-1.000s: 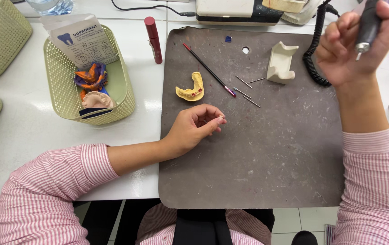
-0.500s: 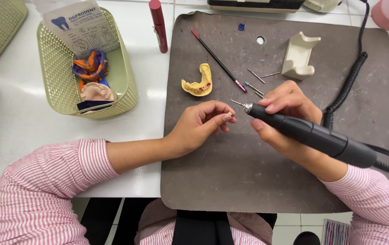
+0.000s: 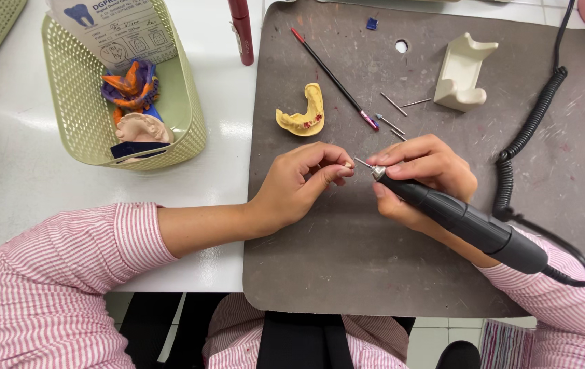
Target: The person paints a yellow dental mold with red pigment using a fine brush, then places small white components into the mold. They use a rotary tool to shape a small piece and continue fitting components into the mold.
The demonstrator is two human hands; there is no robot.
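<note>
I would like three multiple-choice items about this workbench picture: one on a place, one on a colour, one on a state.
1. Where does the yellow tooth cast lie?
A. in the green basket
B. on the grey mat
C. in the left hand

2. What colour is the stand near the coiled cord?
A. cream
B. blue
C. black

3. What does the right hand hold?
A. nothing
B. the thin stick
C. the black handpiece

Answers:
1 B: the cast rests on the grey mat, outside the green basket.
2 A: the stand is plainly cream.
3 C: the fingers wrap the black handpiece, its tip towards the left hand.
</note>
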